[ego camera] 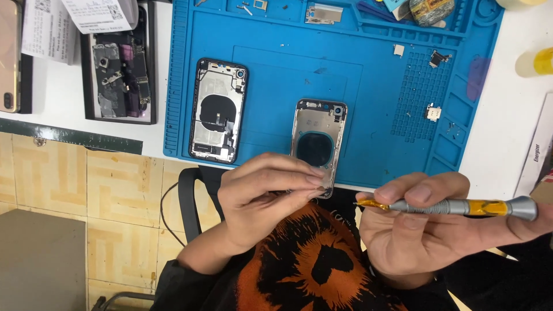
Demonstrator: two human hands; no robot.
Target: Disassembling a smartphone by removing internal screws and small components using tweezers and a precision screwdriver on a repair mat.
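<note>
Right hand (412, 227) is gripping a screwdriver (455, 207), thumb and fingers clamped around the grey knurled shaft. Screwdriver is lying nearly level, long axis running left-right across the view, gold tip pointing left toward the left hand (265, 198), rounded grey cap sticking out at the far right edge. Yellow band is showing mid-handle. Left hand is pinching its thumb and fingertips together at the bottom edge of a silver frame (318, 141); whether a small part is sitting in the pinch is too small to tell. Screwdriver tip is hanging just right of that pinch, near but not touching. Silver frame is lying flat on a blue mat (374, 103), long axis running top-bottom, slightly tilted, dark round patch in its middle, lower corner covered by the left fingers. A second, dark frame (219, 110) with a coil and parts inside is lying on the mat just left of it, also top-bottom, apart from both hands. Mat is sitting on a white counter (501, 126). A black tray (118, 72) with a board and loose parts is sitting left of the mat, papers (75, 23) overlapping its top. Small loose parts are scattered on the mat's right side. Both hands are hovering in front of an orange-black shirt (311, 259), below the counter edge.
</note>
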